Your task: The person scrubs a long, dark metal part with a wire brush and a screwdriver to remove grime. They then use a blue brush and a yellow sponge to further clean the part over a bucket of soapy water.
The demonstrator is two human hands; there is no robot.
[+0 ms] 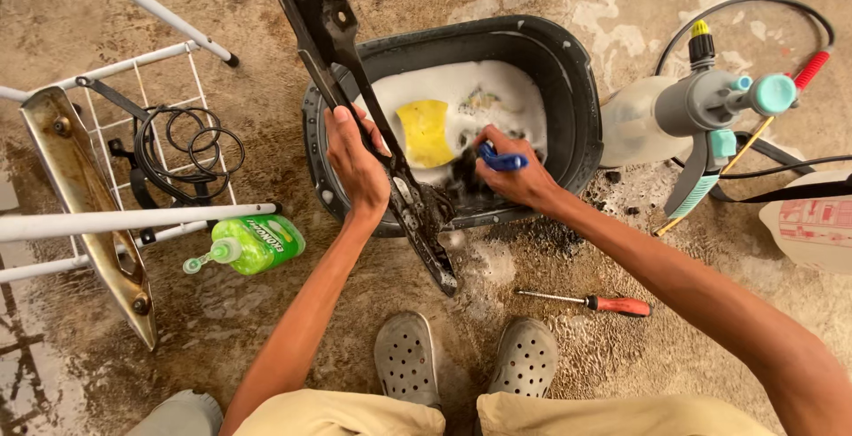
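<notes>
My left hand (355,163) grips a long, dirty black plastic panel (330,37) that slants from the top of the view down over the rim of a black tub (568,72). The panel's lower end (435,259) reaches the floor in front of the tub. My right hand (515,174) holds a blue-handled brush (502,161) against the panel's grimy lower part, inside the tub. The tub holds white soapy foam with a yellow sponge (426,132) floating in it.
A green dish-soap bottle (253,244) lies on the wet concrete at left, by a white wire rack (133,134) holding black rings and a chrome part (89,214). A red-handled screwdriver (596,302) lies near my grey clogs (406,358). A pump sprayer (701,108) stands at right.
</notes>
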